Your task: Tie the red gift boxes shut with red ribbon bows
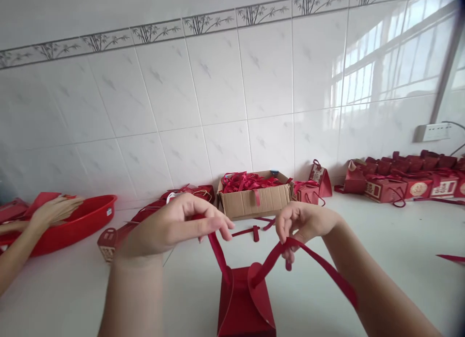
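A small red paper box stands on the white counter right in front of me, its curved top flaps partly folded. A red ribbon runs up from its top in two strands. My left hand pinches the left strand above the box. My right hand pinches the right strand, whose loose end trails down along my right forearm. Both hands hover above the box, fingers closed on the ribbon.
A cardboard box full of red ribbons sits by the tiled wall. Finished red boxes line the back right. Flat red boxes lie at left. Another person's hand reaches into a red basin at far left.
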`<state>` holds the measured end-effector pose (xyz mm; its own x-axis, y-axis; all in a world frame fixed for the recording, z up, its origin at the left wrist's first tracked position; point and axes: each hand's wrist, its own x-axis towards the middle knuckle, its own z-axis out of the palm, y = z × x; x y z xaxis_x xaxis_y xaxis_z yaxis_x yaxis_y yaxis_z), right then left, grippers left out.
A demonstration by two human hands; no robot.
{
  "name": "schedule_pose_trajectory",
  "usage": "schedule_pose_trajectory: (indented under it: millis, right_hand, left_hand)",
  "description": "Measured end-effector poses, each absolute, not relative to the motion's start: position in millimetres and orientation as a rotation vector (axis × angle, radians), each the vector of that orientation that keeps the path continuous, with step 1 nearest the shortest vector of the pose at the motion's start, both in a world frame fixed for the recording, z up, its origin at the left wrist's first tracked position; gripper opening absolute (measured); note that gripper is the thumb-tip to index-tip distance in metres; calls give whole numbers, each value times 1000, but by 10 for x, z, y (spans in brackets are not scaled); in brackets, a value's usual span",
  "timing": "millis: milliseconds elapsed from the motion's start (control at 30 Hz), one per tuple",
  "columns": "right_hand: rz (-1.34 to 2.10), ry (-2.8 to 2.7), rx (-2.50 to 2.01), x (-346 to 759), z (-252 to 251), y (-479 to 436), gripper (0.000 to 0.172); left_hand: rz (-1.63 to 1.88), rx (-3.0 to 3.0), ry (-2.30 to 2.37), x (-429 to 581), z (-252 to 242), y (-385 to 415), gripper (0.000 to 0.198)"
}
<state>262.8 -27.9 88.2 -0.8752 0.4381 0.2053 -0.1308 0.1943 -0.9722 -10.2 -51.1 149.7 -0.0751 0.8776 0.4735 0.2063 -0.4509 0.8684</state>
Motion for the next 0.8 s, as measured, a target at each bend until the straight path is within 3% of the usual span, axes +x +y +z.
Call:
schedule_pose_trajectory:
  millis: [167, 367, 500, 700, 800]
  right_hand:
    - [1520, -1963, -483, 2616, 998, -400, 18]
    - [1099, -1940, -638, 2461, 1139, -576, 13]
    - [1098, -1734, -606, 2378, 1109, -577, 11]
    - [1032, -1537, -712, 2343, 1139, -613, 23]
    - [965, -1488, -791, 2320, 1177, -649, 22]
  left_hand:
    - [1574, 1703, 973, 131, 1487, -442, 39]
    - [1034, 1929, 738, 124, 1568, -388, 43]
    - [1080, 1917, 722, 92, 1553, -397, 35]
    - [962, 1891, 609, 92, 1569, -436, 50]
    - [971, 1956, 652, 122, 1562, -444, 45]
